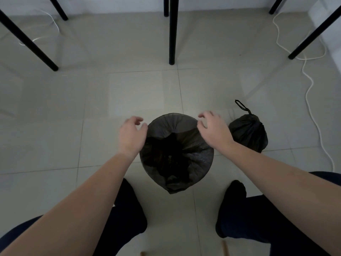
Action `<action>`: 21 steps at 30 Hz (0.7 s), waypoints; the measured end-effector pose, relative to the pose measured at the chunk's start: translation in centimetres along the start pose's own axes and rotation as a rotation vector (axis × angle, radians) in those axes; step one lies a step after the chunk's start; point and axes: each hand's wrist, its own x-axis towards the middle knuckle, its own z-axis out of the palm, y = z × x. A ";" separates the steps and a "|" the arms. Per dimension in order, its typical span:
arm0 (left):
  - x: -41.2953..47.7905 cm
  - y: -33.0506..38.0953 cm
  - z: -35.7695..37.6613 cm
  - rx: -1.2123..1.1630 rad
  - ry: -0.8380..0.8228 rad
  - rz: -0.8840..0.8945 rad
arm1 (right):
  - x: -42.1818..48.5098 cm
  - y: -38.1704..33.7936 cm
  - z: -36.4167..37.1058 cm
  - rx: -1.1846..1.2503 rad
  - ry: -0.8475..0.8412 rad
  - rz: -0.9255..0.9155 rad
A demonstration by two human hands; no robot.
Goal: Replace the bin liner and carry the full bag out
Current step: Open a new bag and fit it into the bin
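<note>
A round bin (176,154) stands on the tiled floor between my feet, with a black liner (171,124) stretched over its rim and sagging inside. My left hand (132,133) hovers at the bin's left rim, fingers loosely curled, thumb near the liner's edge, holding nothing that I can see. My right hand (214,129) hovers at the right rim with relaxed, spread fingers. A full black bag (249,133), tied shut with its drawstring loop sticking up, sits on the floor just right of the bin.
Black table legs (172,32) stand ahead, with more at far left (27,40) and far right (313,34). A white cable (311,85) snakes along the floor on the right. My dark-trousered legs and feet flank the bin.
</note>
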 end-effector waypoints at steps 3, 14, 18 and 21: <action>-0.6 0.2 0.9 0.217 -0.073 0.371 | -0.9 -1.2 0.4 -0.148 -0.052 -0.422; -4.1 -0.8 2.3 1.409 -0.612 0.382 | -4.7 -0.1 3.2 -1.114 -0.659 -0.365; -4.5 1.2 3.2 1.227 -0.542 0.430 | -3.9 -2.0 2.1 -0.892 -0.499 -0.392; -4.9 2.1 4.4 1.039 -0.508 0.515 | -3.2 -2.1 3.0 -0.694 -0.414 -0.420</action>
